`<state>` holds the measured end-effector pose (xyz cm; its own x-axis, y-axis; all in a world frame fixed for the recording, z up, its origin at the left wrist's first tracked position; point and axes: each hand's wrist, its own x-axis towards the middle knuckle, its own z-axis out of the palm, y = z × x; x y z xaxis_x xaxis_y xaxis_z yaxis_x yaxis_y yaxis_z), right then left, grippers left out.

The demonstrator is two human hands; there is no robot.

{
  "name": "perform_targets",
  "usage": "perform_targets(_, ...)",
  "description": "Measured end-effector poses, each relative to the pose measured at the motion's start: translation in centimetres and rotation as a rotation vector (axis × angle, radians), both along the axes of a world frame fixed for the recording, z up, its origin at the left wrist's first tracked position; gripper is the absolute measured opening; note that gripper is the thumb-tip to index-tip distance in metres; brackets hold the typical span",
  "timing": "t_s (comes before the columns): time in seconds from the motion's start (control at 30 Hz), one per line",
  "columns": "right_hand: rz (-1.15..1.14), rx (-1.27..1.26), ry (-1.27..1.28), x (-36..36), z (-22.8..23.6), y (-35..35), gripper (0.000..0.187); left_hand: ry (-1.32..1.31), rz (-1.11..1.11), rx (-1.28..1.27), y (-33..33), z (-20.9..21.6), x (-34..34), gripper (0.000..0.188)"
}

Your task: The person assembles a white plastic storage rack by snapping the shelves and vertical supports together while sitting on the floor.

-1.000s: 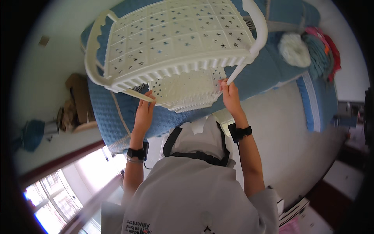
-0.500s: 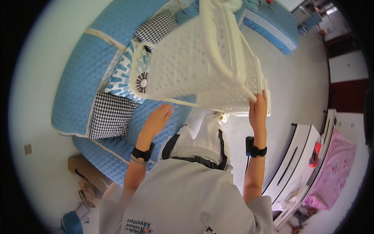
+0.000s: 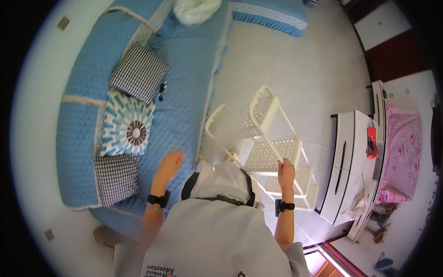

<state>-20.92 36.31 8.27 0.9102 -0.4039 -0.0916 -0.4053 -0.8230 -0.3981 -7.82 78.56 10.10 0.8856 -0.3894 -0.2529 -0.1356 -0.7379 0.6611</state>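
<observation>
Cream plastic rack [image 3: 273, 154], multi-tier w/ pierced basket shelves, is directly in front of the person's R side; can't tell if its feet touch the floor [image 3: 318, 78]. Top basket [image 3: 237, 123] has slotted walls & a curved handle rail at each end; bare lattice shows inside. Lower tiers sit partly hidden behind posts & hand.

R hand [image 3: 286, 171]: grip clamped on a post at the rack's near side, fingers curled round it. L hand [image 3: 170, 165]: out left of the rack, above the blue sofa [image 3: 184, 92], apart from the rack; fingers look curled but it's blurred, so can't tell if the grip is apart or together.

Right of the rack: white drawer cabinet [image 3: 339, 189], dark handles, drawers shut, contents hidden; red item [image 3: 372, 142] on top. Left of the rack, on the sofa: two b&w check cushions [image 3: 138, 71] w/ a teal-patterned cushion [image 3: 124, 122] b/w them.
</observation>
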Motion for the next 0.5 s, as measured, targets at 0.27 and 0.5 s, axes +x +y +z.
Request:
perform_targets(0.27, -0.282, 0.143, 0.078, -2.4, -3.1, -3.7, 0.031, 0.019, -0.141, 0.020, -7.0, -1.4, 2.6, 0.022)
perform_targets(0.5, -0.542, 0.250, 0.057, -2.6, -1.3, -1.3, 0.032, -0.006, -0.330, 0.019, -12.8, 0.0, 7.9, 0.016)
